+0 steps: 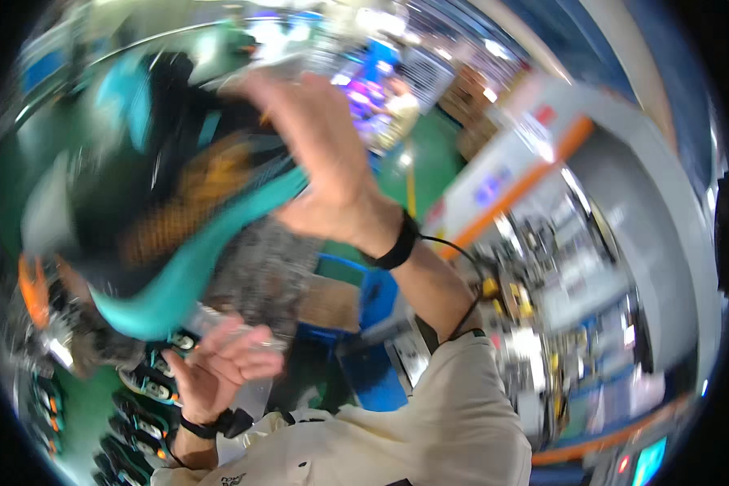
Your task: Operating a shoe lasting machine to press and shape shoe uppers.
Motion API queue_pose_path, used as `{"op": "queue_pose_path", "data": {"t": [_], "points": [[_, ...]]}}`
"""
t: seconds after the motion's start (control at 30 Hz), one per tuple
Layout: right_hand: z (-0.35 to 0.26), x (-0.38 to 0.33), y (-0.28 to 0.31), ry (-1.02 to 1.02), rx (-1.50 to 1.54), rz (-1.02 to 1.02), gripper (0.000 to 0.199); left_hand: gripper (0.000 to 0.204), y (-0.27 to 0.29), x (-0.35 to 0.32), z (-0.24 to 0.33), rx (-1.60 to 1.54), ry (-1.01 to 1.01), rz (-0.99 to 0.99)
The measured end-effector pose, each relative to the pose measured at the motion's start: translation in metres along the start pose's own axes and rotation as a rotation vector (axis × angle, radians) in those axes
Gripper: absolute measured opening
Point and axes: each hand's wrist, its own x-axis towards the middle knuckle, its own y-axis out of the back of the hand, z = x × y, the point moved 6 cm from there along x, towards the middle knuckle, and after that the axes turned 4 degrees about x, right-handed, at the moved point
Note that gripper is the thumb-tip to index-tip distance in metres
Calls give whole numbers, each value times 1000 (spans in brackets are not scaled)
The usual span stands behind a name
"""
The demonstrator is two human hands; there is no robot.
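The right hand (pixel 332 162) is raised with its grip spread, fingers on the top of a blurred black, teal and orange shoe (pixel 178 211); the left hand (pixel 219 368) sits below it, fingers half curled around a clear plastic wrapper (pixel 243 336). The shoe hangs in the air between both hands; more shoes (pixel 142 405) lie in rows at lower left.

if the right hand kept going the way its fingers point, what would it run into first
Probably the blurred black, teal and orange shoe: the right hand points up-left, its fingers at the shoe's top edge. Motion blur hides whether they touch.
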Motion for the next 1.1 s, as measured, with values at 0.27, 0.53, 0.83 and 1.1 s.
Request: {"op": "queue_pose_path", "data": {"t": [0.27,0.53,0.83,1.1], "points": [[-118,-240,161,-532,-452,-201,66,60,-122,77,-181,-106,555,-260],[-300,-496,310,-1290,405,957,92,53,-239,27,-418,704,294,-379],[-505,-694,480,-1513,-617,1578,55,62,-366,-33,-730,764,596,-1016],[-602,-706,561,-1476,-1161,1614,55,53,-363,28,-1030,1412,408,-722]]}}
